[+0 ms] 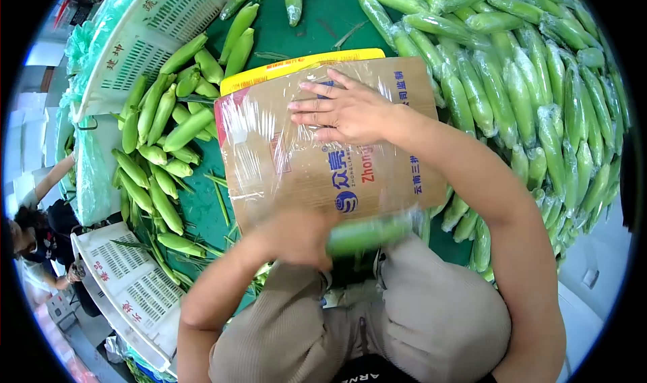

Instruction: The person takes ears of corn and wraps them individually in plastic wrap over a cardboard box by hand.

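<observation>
My right hand [347, 112] lies flat on a printed brown cardboard sheet or box [283, 181], fingers spread and pointing left. Clear plastic film [246, 143] covers part of the cardboard and shines with wrinkles. At the near edge of the cardboard, my left hand [300, 234] is closed around one end of an ear of corn [371, 234] in green husk. Both are smeared by motion. Film seems to trail about the ear, but I cannot tell how much of it is covered. A yellow printed edge [303, 63] sticks out behind the cardboard.
Unwrapped ears of corn [162, 113] lie loose on the green surface [323, 29] at left. Film-wrapped ears [499, 86] are heaped at right. White plastic crates [151, 36] stand tilted at the left edge. Another person [47, 231] is at far left.
</observation>
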{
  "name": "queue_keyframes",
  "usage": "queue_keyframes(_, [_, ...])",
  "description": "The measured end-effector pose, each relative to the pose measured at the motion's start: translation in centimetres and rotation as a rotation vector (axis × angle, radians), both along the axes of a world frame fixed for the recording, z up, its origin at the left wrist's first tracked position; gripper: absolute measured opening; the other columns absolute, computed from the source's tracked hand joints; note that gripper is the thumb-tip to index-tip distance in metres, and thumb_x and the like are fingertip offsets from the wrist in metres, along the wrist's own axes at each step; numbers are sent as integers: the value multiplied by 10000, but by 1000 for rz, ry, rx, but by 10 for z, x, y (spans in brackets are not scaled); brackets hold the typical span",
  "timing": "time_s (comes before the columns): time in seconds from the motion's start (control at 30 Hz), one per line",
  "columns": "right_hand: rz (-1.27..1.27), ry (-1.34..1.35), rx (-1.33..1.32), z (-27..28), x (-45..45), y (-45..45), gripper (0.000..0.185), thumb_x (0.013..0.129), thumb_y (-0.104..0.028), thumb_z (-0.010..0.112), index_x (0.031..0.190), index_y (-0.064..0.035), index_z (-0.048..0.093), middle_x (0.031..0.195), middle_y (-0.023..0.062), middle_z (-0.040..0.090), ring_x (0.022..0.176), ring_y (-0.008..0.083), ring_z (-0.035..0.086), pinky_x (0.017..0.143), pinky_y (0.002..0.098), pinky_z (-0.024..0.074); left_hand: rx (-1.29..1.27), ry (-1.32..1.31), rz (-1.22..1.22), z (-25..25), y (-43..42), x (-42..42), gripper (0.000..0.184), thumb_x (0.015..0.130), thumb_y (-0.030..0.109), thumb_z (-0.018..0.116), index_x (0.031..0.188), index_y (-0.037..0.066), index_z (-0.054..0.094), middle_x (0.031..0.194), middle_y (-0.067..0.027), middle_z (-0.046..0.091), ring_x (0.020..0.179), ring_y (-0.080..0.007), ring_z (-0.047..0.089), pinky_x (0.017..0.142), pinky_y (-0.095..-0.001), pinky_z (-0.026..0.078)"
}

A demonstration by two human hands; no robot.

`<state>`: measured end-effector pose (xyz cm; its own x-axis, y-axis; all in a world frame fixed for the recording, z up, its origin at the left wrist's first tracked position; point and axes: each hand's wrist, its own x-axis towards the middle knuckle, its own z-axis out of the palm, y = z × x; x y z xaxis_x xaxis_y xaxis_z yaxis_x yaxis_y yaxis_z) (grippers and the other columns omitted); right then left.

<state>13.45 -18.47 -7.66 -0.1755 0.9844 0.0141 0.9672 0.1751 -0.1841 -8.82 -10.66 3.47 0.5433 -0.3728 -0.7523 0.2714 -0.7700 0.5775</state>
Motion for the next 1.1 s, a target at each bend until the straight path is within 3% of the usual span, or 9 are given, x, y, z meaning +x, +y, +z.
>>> queue_keyframes(0.13, [82, -53, 303, -14, -15, -12, 604, 1021, -513, 565, 1523, -181, 512, 1579, 43, 484, 1490, 250, 402, 1239, 523, 291, -338, 167, 57, -46, -29, -84, 776, 766, 316, 822, 1405, 23, 492, 1227, -241, 623, 1119, -427, 630, 943, -475, 520])
queue_keyframes(0.37, [77, 1351, -1234, 71, -139, -117, 991, 873, -432, 817, 1602, -32, 277, 1474, 223, 534, 1375, 325, 521, 1115, 408, 438, -355, -180, 443, 37, 35, -107, 1010, 713, 252, 938, 1537, 22, 401, 1294, -231, 663, 1117, -336, 686, 935, -387, 547])
queue_keyframes(0.47, [-138, 1503, -742, 48, -142, -122, 982, 881, -345, 823, 1610, -19, 251, 1494, 191, 524, 1369, 268, 517, 1131, 398, 427, -111, -862, 478, 24, 62, -120, 871, 777, 311, 915, 1487, 64, 475, 1173, -174, 731, 1010, -294, 727, 899, -398, 580])
queue_keyframes(0.57, [-287, 1646, -296, 49, -160, -99, 975, 853, -250, 841, 1612, -35, 267, 1483, 156, 515, 1335, 251, 519, 1114, 367, 434, -1165, -872, 2106, -26, -7, -69, 747, 865, 482, 815, 1425, 113, 486, 1168, -97, 647, 1001, -317, 676, 862, -469, 597])
queue_keyframes(0.6, [-306, 1731, -162, 51, -166, -89, 990, 848, -242, 844, 1621, -57, 253, 1477, 155, 510, 1315, 254, 532, 1058, 371, 495, -1145, -800, 1982, -30, -14, -54, 741, 894, 487, 768, 1454, 114, 457, 1191, -111, 633, 1024, -305, 661, 855, -451, 595])
queue_keyframes(0.7, [-488, 2315, -459, 77, -166, -71, 1061, 851, -250, 841, 1651, -165, 148, 1322, 105, 545, 990, 176, 666, 617, 295, 563, -668, -805, 1712, -55, -15, -57, 797, 947, 518, 672, 1517, 54, 363, 1207, -157, 617, 1006, -275, 649, 824, -428, 592])
queue_keyframes(0.9, [-471, 2114, -931, 59, -145, -87, 300, 847, -204, 830, 1071, -115, 650, 748, -31, 580, 641, 87, 539, 554, 259, 430, -479, -978, 1419, -110, 8, -83, 813, 1003, 598, 521, 1532, 5, 350, 1404, -148, 556, 1206, -333, 613, 1006, -468, 509])
queue_keyframes(1.03, [-1043, 1610, -50, 62, -33, -106, 148, 984, -229, 636, 1049, -99, 662, 827, -11, 602, 716, 103, 551, 645, 278, 450, 323, -1088, 1485, -121, 122, -95, 233, 963, 76, 547, 1123, 34, 710, 1040, -136, 719, 931, -340, 680, 853, -414, 529])
queue_keyframes(1.1, [-1172, 1314, 586, 59, 91, -127, 297, 1110, -328, 483, 1054, -98, 661, 920, -4, 628, 825, 101, 580, 728, 268, 466, 850, -982, 1337, -177, 179, -155, 587, 794, -38, 625, 1371, 61, 591, 1305, -162, 655, 1189, -382, 623, 1011, -424, 500])
